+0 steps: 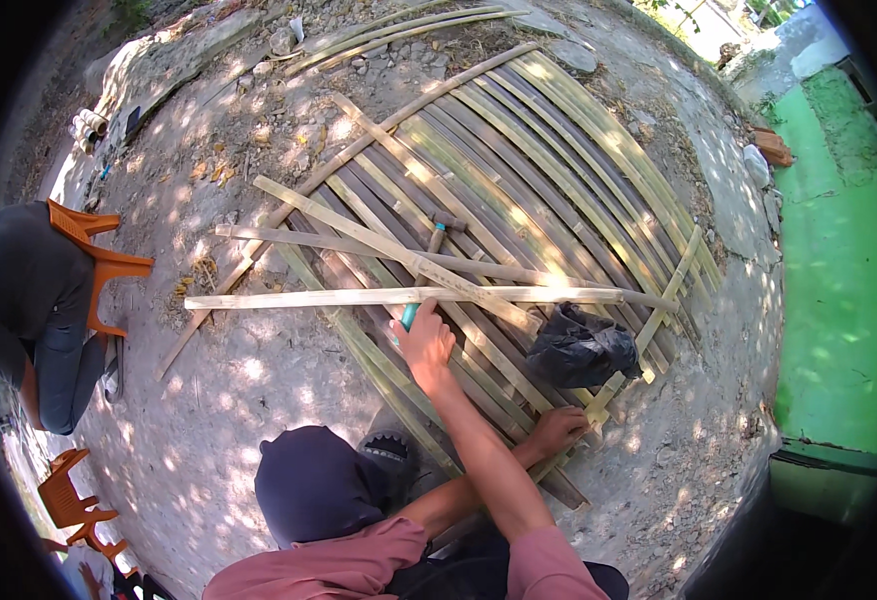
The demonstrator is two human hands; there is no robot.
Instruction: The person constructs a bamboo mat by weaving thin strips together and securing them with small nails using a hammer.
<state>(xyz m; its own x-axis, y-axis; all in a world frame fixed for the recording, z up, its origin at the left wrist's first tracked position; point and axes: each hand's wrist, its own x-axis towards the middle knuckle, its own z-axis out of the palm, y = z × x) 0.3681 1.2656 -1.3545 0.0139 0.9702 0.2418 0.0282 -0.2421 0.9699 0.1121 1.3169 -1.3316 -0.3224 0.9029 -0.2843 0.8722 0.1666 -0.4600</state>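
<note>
My arms cross in front of me. My right hand (426,345) reaches to the left and is closed on the turquoise handle of a hammer (437,238), which lies on the bamboo slats with its head pointing away. A pale bamboo strip (309,298) passes over the handle just beyond my fingers. Off to the right, my left hand (559,430) is closed against the near end of a bamboo crosspiece (599,400); whatever its fingers pinch is hidden. Beneath both hands spreads a panel of long bamboo slats (519,215). A black plastic bag (584,345) rests on it beside my left hand.
Loose strips (359,232) lie across the panel, and more bamboo (409,35) is on the ground beyond. At left a person (34,290) sits on an orange chair (109,265); another orange chair (74,495) stands nearer. A green wall (839,290) borders the right.
</note>
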